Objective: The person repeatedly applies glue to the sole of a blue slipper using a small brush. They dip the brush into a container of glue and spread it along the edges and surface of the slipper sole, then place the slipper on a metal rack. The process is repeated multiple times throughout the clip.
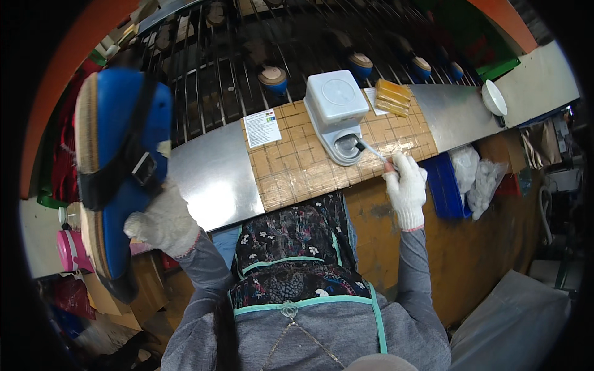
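Note:
My left hand (pixel 162 217), in a white knit glove, is closed on a black-strapped sandal (pixel 114 179) fitted on a blue shoe last. It is raised at the left with its tan sole edge facing outward. Between the fingers of my gloved right hand (pixel 406 185) is the thin white handle of a brush (pixel 371 149). Its dark end dips into the round cup at the front of a white dispenser (pixel 337 108), and the tip is hidden inside. This dispenser stands on a cardboard-covered part of the bench (pixel 284 179).
Beyond the bench, several blue lasts (pixel 272 79) sit on a rack of metal rods (pixel 229 93). Yellow-brown blocks (pixel 393 98) lie right of the dispenser, and a printed label sheet (pixel 262 128) lies left. A white bowl (pixel 493 99) and a blue bin (pixel 444 185) are at the right.

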The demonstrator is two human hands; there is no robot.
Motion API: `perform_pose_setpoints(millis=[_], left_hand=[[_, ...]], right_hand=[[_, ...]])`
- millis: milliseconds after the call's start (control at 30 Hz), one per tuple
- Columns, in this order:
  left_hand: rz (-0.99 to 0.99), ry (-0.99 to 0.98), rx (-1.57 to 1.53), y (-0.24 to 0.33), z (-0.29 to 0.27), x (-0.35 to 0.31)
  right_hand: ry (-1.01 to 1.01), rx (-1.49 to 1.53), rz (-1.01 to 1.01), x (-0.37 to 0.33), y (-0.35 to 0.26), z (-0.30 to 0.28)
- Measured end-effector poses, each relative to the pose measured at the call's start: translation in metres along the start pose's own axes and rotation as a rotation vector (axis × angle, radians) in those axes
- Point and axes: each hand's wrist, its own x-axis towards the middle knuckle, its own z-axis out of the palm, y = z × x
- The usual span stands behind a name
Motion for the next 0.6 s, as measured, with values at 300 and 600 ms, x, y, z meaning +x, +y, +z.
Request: perform_pose_setpoints(millis=[300,600], left_hand=[[0.050,-0.031,-0.022,0.022,-0.010,0.023],[-0.007,-0.254,0.014,0.006,0.016,0.014]], right_hand=[[0.132,-0.249,-0.262,0.037,-0.002,0.010],[0.125,-0.067,-0.256,0.028,0.001,-0.013]])
